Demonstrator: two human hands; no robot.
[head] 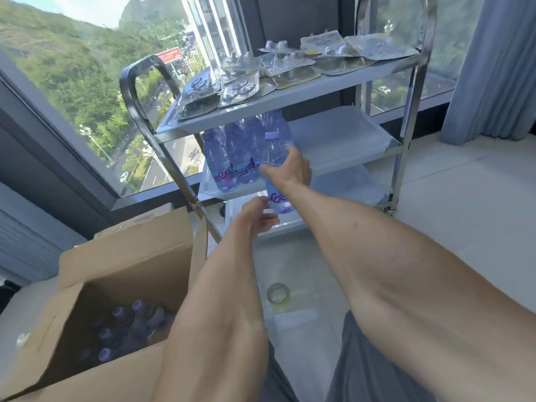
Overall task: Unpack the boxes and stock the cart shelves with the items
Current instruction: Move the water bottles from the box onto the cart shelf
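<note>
I observe my right hand point(291, 166) wrapped round the middle of a clear purple-capped plastic water bottle point(275, 172), fingers curled about its body, holding it upright at the front edge of the middle grey tray shelf point(348, 140) of the three-tier chrome-framed cart point(412, 91). The bottle hangs just in front of a cluster of like bottles point(232, 158) already standing at the left end of that shelf. It is not yet set down; its base sits below the shelf lip.

My left hand point(258, 216) hovers just below and beside the bottle's base, fingers loosely spread, holding nothing that I can make out.

The open brown cardboard box point(121, 274) at lower left holds further purple-capped bottles point(121, 329). The top shelf carries clear plastic blister packs point(290, 62).

Risks, in my judgement:
- The base may catch the shelf lip on lifting in, tipping the bottle.
- Setting it too close may knock the standing cluster over, the bottles being tall and narrow.
- The thin plastic may flex or slip under a one-handed grip.
- A roll of clear tape point(278, 293) lies on the floor between my legs and the cart, underfoot.
</note>
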